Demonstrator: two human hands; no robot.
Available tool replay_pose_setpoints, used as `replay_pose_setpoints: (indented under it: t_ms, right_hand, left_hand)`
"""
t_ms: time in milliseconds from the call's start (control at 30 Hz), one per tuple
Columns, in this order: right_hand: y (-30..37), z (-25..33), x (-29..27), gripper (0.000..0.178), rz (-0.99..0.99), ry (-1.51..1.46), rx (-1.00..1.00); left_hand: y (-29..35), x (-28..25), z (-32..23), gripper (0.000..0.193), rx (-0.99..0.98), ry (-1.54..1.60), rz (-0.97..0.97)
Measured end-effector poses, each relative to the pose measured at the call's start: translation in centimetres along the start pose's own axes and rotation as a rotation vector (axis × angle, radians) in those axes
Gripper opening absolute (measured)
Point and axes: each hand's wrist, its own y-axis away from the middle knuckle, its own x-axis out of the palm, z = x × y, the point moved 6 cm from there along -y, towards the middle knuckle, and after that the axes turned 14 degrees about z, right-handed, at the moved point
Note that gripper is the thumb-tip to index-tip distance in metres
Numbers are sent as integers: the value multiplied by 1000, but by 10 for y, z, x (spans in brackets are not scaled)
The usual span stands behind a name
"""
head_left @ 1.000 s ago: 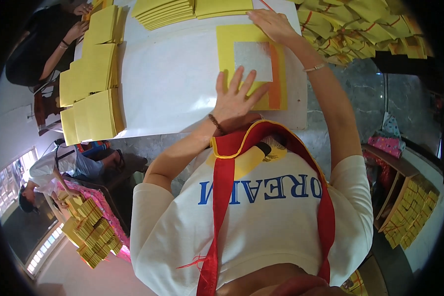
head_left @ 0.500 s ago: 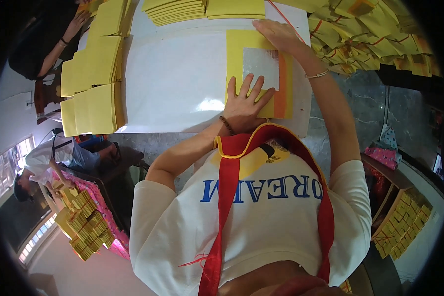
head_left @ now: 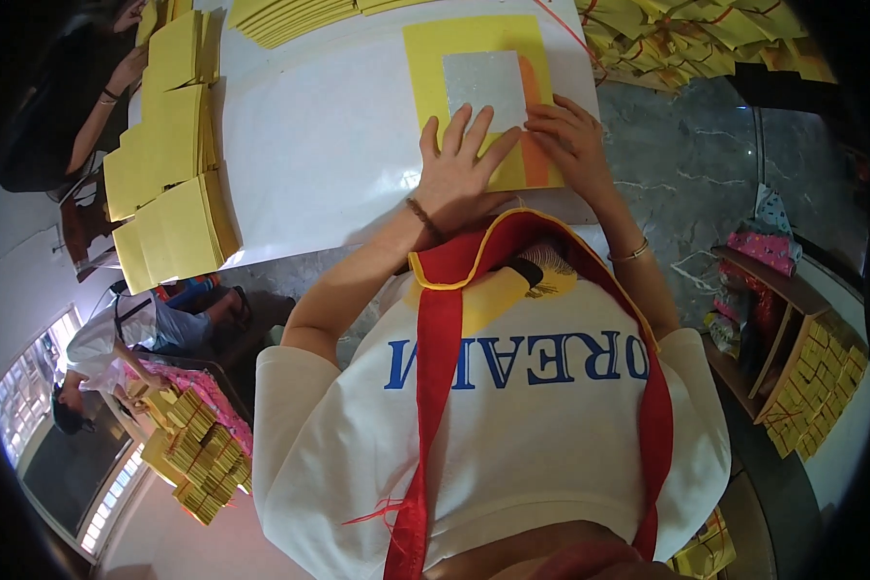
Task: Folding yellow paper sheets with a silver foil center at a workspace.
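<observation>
A sheet of yellow paper (head_left: 427, 63) lies on the white table near its right end. On it are a silver square (head_left: 483, 82) and an orange strip (head_left: 535, 169) along the square's right side. My left hand (head_left: 459, 174) rests flat with fingers spread, its fingertips over the silver square's lower part. Beside it, my right hand (head_left: 575, 150) touches the orange strip with slightly bent fingers, which stand a little apart. Nothing held shows in either hand. The sheet's lower left part is hidden under my left hand.
Stacks of folded yellow paper (head_left: 169, 150) line the table's (head_left: 309, 145) left edge, and more yellow stacks (head_left: 295, 14) stand at the far edge. Bundles with red ties (head_left: 686, 39) fill the far right. Another person's hand (head_left: 130, 68) is at the far left. A wooden shelf (head_left: 778, 329) stands at right.
My right hand has come back from the sheet's far right corner to the orange strip near its middle. My left hand stays spread on the sheet. The whole view has shifted slightly.
</observation>
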Motion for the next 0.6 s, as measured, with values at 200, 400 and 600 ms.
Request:
replay_pose_setpoints:
  t_ms: [200,400,600]
  right_hand:
    - [0,-9,10,14,3,-501,32]
    - [3,-21,16,33,-24,-844,88]
    - [4,-30,22,47,18,-952,151]
  left_hand:
    - [13,-10,10,41,207,115,9]
    - [6,-17,24,21,178,461,-72]
    - [0,-6,48,17,-80,756,47]
